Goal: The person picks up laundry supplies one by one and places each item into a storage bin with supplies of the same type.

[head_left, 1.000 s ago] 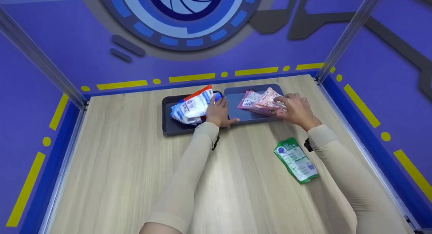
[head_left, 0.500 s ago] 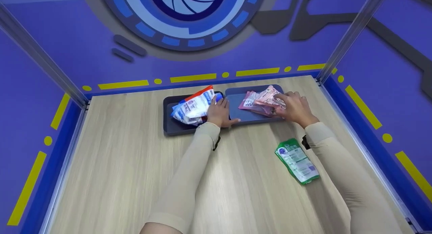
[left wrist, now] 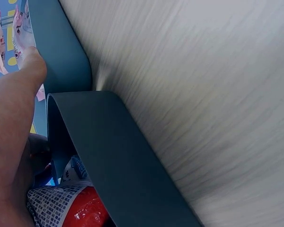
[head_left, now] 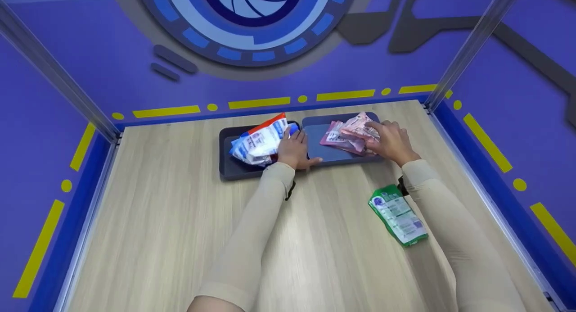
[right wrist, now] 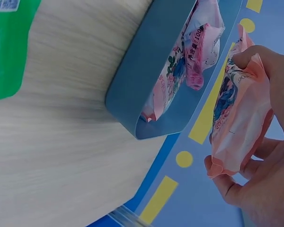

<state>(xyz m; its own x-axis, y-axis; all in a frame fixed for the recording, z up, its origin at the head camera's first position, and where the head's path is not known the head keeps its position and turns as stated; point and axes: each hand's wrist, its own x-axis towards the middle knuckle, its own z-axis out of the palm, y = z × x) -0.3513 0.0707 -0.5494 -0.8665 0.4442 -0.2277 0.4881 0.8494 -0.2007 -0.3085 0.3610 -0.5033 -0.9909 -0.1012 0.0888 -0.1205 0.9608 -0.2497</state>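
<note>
My right hand (head_left: 392, 142) holds a pink packet (right wrist: 241, 125) by its edges, thumb on one side and fingers on the other, above the right grey tray (head_left: 315, 143). Another pink packet (head_left: 335, 137) lies in that tray, partly under the held one in the head view. My left hand (head_left: 293, 152) rests at the join of the two trays, fingers extended over the blue-and-white packets (head_left: 258, 143) in the dark left tray (head_left: 227, 171). Its thumb (left wrist: 34, 66) reaches across to the right tray's near wall. The palm hides part of both trays.
A green packet (head_left: 399, 216) lies on the wooden table (head_left: 171, 222) in front of the right tray, beside my right forearm. Purple-blue panels (head_left: 81, 69) stand behind and at both sides, with metal posts at the corners.
My right hand, with the pink packet, has shifted slightly left over the right tray, and its forearm has swung inward. My left hand stays at the trays' join.
</note>
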